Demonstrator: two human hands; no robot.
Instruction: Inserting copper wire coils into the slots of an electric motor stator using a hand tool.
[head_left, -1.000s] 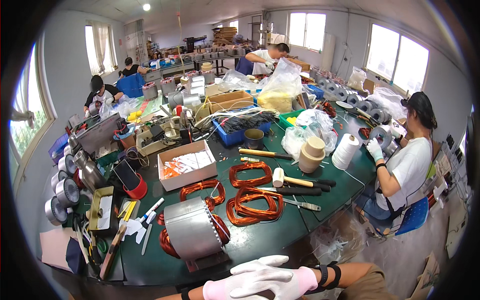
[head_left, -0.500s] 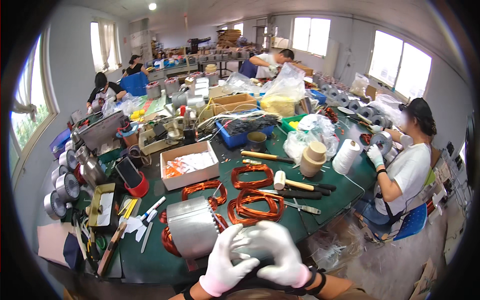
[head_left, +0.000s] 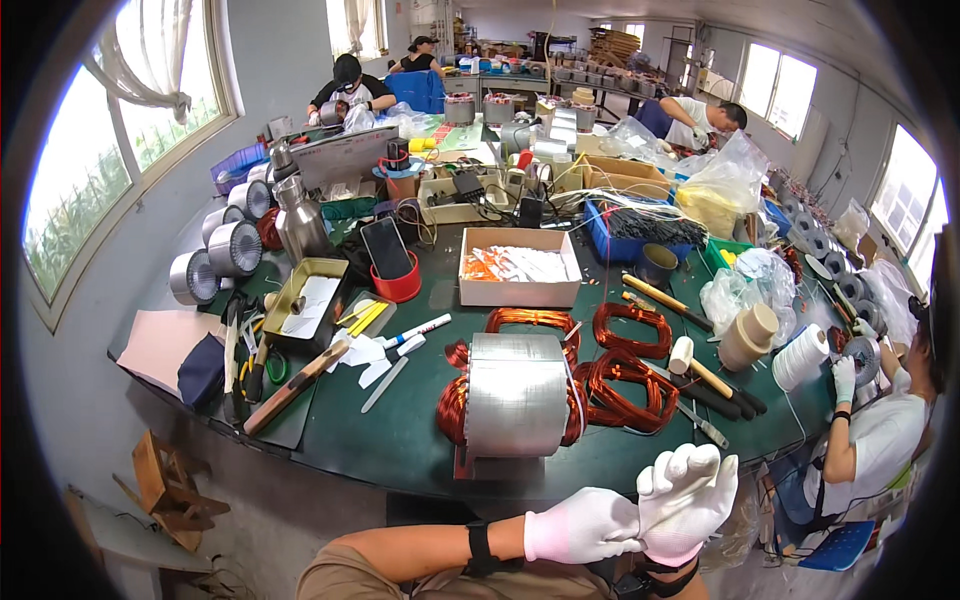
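Both my hands wear white knit gloves with pinkish cuffs. My left hand reaches across to my right wrist, its fingers closed on the cuff of the right glove. My right hand is raised, palm showing, fingers apart and slightly bent, with nothing in it. Left of it, near the table's front edge, a silver motor stator lies on its side with copper windings bulging from its ends. Loose copper coils lie beside it on the green table.
Behind the stator is an open box of white and orange pieces. A mallet, a spool of white cord and a marker lie around. At left are a tray and a steel bottle. A co-worker sits at right.
The view has swung left, so the table things appear further right. My hands, facing each other before, have come together, the left now gripping the right glove's cuff.
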